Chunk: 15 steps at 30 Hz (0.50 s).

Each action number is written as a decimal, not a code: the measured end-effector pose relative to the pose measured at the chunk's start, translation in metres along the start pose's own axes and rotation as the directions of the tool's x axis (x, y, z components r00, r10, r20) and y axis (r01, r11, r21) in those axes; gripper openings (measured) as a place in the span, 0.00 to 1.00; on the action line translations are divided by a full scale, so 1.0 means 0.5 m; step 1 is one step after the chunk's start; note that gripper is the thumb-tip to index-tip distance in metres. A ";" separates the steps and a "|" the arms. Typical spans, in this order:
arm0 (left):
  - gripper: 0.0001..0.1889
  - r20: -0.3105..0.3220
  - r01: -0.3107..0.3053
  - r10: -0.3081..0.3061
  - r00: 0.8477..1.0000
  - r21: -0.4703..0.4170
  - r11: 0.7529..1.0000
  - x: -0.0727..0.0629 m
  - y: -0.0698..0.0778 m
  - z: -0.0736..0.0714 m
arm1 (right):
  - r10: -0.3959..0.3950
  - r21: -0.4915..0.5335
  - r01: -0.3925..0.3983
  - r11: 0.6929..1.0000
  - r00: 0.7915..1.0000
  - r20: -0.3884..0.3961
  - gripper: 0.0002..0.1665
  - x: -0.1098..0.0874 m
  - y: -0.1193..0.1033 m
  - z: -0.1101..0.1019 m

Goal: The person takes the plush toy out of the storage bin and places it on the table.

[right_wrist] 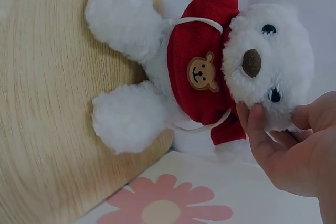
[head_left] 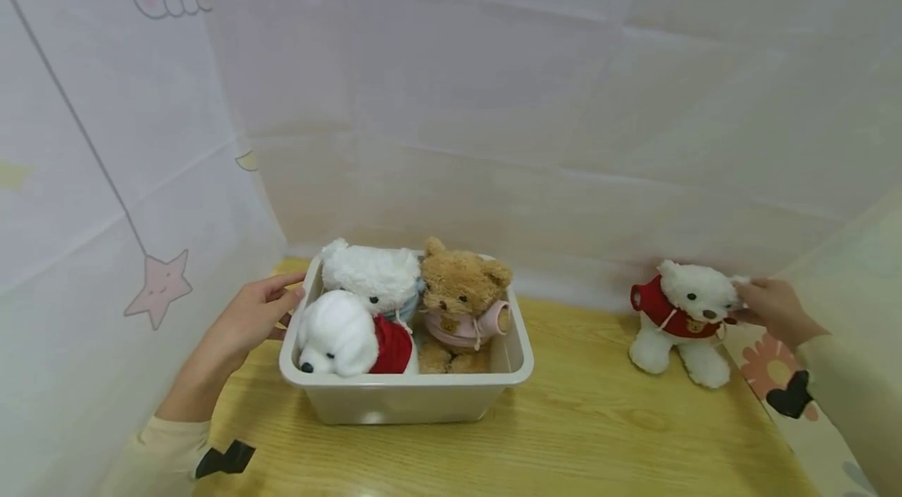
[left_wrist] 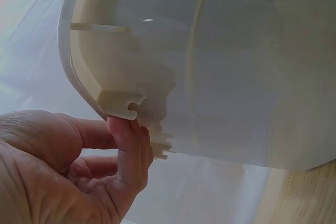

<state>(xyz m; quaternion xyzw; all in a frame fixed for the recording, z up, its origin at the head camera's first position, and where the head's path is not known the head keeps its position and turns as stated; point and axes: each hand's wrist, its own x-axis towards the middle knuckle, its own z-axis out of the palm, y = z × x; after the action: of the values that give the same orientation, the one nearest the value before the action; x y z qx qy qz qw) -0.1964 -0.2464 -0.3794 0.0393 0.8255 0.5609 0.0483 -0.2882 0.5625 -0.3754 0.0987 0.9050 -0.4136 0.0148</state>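
At the left, a cream plastic bin (head_left: 402,403) stands on the table with several plush toys inside. My left hand (head_left: 247,325) grips its left rim; in the left wrist view, the bent fingers (left_wrist: 131,150) meet the rim's underside beside a small clip-like tab (left_wrist: 118,103). Far to the right, a white teddy bear (head_left: 694,293) in a red hoodie sits upright on the table. My right hand (head_left: 775,311) holds the side of its head; the right wrist view shows the thumb and fingers (right_wrist: 257,129) around the white fur.
In the bin lie a white plush dog (head_left: 345,336) in red, a white plush bear (head_left: 369,274) in blue and a brown teddy bear (head_left: 461,286) in a pink top. A pale cloth wall (head_left: 458,129) rises behind the wooden table (head_left: 585,419).
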 end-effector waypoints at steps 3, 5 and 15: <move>0.30 -0.003 0.000 0.000 1.000 -0.003 1.000 0.001 -0.001 0.001 | -0.034 -0.081 0.030 0.996 0.998 -0.047 0.41 -0.001 -0.009 -0.002; 0.30 -0.004 -0.001 0.001 1.000 0.000 1.000 0.001 0.000 0.002 | -0.045 -0.123 0.035 0.992 0.996 -0.078 0.41 0.000 -0.016 -0.004; 0.29 0.002 -0.001 0.001 1.000 -0.003 1.000 -0.003 0.002 0.001 | -0.058 -0.159 0.050 0.986 0.997 -0.046 0.44 -0.002 -0.065 -0.020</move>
<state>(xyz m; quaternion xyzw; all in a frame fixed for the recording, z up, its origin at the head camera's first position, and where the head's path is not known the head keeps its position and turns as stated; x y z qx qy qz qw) -0.1950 -0.2456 -0.3784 0.0405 0.8246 0.5622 0.0489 -0.2925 0.5494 -0.3444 0.0829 0.9372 -0.3385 -0.0116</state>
